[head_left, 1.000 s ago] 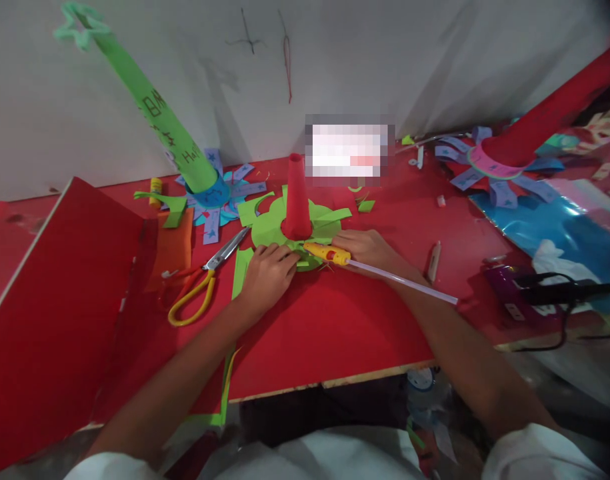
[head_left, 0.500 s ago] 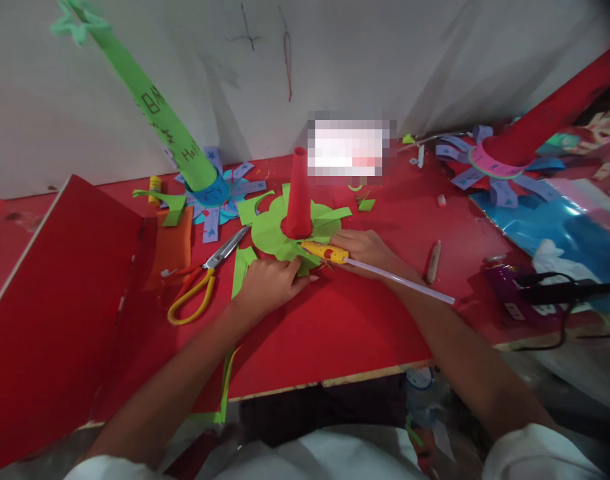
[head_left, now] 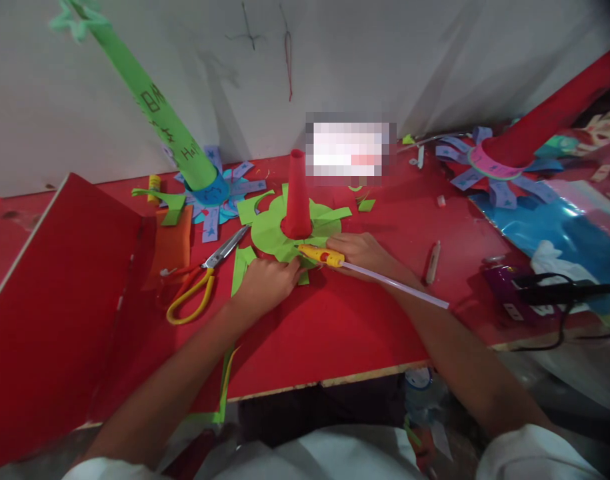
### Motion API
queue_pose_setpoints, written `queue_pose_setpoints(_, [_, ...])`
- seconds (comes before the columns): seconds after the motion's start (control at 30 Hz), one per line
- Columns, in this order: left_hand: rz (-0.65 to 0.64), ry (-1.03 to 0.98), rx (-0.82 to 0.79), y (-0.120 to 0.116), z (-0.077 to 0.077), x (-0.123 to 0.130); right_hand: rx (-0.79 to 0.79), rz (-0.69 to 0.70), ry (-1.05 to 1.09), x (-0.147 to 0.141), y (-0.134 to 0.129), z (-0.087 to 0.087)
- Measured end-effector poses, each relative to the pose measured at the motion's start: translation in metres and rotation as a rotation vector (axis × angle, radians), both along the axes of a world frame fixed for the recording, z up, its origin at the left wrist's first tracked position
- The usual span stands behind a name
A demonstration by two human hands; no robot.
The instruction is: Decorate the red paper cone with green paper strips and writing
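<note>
My right hand point(head_left: 362, 253) is closed round a yellow hot glue gun point(head_left: 325, 255), with a long clear glue stick point(head_left: 395, 285) jutting from its back. Its nozzle meets the near edge of a flower-shaped green paper piece point(head_left: 269, 230). From the middle of that piece rises a red paper cone point(head_left: 297, 197). My left hand point(head_left: 269, 283) is at the same near edge, its fingers curled together on the green paper by the nozzle. The fingertips are partly hidden.
Yellow-handled scissors point(head_left: 205, 280) lie open on the left, beside orange paper point(head_left: 175, 243) and a red board point(head_left: 59, 300). A tall green paper tube point(head_left: 155, 107) stands behind. To the right are a marker-like stick point(head_left: 433, 263), a purple box point(head_left: 509, 293) and a red paper tube point(head_left: 565, 113).
The glue gun has shifted slightly left, and its glue stick's free end has dipped. My left fingers have drawn in, with the thumb no longer stretched out to the right.
</note>
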State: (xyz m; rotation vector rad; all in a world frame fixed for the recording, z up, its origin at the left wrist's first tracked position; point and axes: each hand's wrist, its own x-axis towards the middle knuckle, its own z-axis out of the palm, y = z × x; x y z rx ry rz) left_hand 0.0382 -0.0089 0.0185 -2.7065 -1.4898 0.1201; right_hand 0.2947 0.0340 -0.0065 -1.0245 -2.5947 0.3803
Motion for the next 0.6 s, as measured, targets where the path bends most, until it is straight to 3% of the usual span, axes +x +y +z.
queue_pose_setpoints(0.43, [-0.009,0.002,-0.005,0.0007,-0.0021,-0.0012,0.042,-0.057,-0.018,-0.002,0.0001,-0.002])
queue_pose_setpoints(0.6, [-0.001,-0.003,-0.012,-0.0001,-0.0016,-0.0007,0.023,-0.017,-0.03,0.0012,0.0007,-0.0004])
